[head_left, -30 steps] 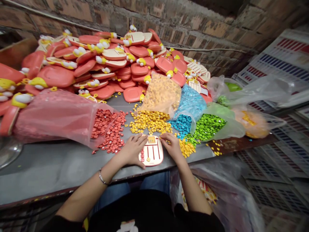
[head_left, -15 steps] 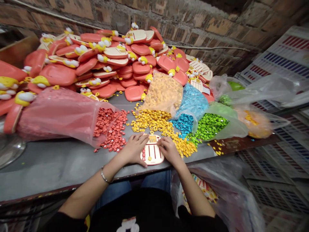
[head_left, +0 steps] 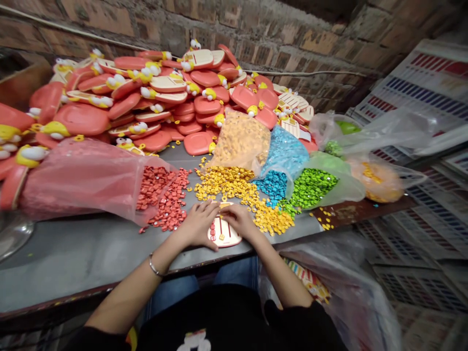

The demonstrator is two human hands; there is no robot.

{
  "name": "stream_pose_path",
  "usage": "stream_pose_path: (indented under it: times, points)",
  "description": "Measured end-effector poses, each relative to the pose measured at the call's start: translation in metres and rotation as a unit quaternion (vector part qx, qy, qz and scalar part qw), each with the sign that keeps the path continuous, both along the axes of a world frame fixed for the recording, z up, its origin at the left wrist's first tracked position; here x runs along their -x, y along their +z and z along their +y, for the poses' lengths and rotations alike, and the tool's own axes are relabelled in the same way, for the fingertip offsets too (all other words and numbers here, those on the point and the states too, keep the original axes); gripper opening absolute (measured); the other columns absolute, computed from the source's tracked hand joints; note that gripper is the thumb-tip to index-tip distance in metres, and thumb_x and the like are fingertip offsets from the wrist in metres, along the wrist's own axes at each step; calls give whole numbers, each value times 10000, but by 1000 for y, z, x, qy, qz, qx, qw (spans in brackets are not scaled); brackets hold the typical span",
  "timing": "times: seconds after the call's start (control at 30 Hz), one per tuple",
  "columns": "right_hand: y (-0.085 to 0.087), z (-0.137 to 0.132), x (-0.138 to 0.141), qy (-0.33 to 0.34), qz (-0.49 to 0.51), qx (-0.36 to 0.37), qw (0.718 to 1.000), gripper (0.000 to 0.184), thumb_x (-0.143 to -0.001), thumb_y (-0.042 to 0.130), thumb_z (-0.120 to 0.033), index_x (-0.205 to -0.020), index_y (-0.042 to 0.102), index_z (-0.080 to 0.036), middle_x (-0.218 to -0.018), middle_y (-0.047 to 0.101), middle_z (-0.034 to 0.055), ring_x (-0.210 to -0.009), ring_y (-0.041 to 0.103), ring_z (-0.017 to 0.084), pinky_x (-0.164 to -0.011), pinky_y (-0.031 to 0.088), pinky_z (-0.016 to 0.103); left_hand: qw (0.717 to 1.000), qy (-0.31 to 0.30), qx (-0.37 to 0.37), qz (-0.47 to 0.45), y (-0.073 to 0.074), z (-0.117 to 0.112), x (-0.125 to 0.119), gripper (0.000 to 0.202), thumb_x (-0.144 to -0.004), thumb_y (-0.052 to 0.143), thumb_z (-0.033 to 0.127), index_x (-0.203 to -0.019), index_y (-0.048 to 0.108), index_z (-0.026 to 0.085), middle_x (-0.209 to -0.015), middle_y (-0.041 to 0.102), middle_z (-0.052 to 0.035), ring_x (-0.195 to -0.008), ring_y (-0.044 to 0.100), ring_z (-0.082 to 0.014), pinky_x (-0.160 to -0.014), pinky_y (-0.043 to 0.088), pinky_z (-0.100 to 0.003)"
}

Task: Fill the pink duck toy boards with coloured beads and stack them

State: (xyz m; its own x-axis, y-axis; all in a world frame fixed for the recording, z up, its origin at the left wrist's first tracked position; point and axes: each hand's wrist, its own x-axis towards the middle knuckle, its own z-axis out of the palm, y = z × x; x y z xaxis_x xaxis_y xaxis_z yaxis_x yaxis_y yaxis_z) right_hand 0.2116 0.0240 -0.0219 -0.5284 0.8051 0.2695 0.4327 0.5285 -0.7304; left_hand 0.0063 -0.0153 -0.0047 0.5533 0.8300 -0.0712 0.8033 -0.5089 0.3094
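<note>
A cream plastic toy board point(head_left: 227, 240) with slots lies flat near the table's front edge. Several red pieces point(head_left: 212, 231) line its left side, and one yellow piece point(head_left: 221, 237) sits low on it. My left hand point(head_left: 199, 225) grips the board's left side, thumb at the lower edge and fingers along the top. Over the board's upper part is my right hand point(head_left: 239, 220), its fingers bent together and touching the surface beside the left fingertips. Whatever those fingers hold is hidden. Loose yellow pieces point(head_left: 272, 219) lie just right of my right hand, red pieces point(head_left: 171, 209) left of my left.
A large heap of red-backed toy boards point(head_left: 204, 107) fills the back of the table. Open bags spill red, yellow, blue point(head_left: 272, 185) and green pieces point(head_left: 314, 187). Beyond stands a brick wall point(head_left: 256, 34); a clear plastic bag point(head_left: 347, 273) hangs at the right.
My right hand has moved left from the board's right edge across its upper part, close to my left fingertips. My left hand keeps its place on the board. The view has shifted slightly.
</note>
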Motion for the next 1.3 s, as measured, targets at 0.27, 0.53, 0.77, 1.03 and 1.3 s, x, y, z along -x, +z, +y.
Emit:
stream_pose_path:
  times: [0.27,0.53,0.77,1.03,1.3]
  points:
    - [19,-9,-23,112,15,41,993,120,-822,706,-282,-929,702,-228,-893,707,27,-890,635,192,-831,498,340,1000,-1,2,-1,1,1,1,1137,-568,668,785,-1474,321,192,-1526,340,-131,-1409,224,-390,-1107,198,-478]
    - [2,28,-40,-123,-157,-129,972,185,-882,543,-122,-799,683,-211,-861,627,75,-861,552,224,-781,462,342,1000,-1,7,4,4,1,1,1147,-574,655,783,-1478,307,168,-1533,322,-145,-1407,221,-388,-1109,186,-487]
    - [11,16,-30,-81,-76,-122,986,170,-912,536,-163,-989,684,-196,-911,630,73,-874,582,208,-775,484,322,1000,3,5,12,4,0,-2,1152,-561,677,779,-1472,317,174,-1527,324,-161,-1397,237,-405,-1100,199,-492]
    - [0,9,-19,-54,-205,-206,955,182,-914,547,-143,-982,709,-192,-975,657,100,-920,539,242,-800,484,373,1000,0,-20,-3,-3,-1,-1,1138,-585,637,796,-1470,321,154,-1525,336,-143,-1398,231,-395,-1090,212,-491]
    - [-11,-10,-18,-30,-80,-212,973,208,-943,514,-184,-893,715,-212,-869,631,72,-854,543,210,-754,492,344,999,0,-35,9,-5,-2,-2,1123,-595,628,806,-1464,338,156,-1533,326,-144,-1401,235,-402,-1087,217,-485]
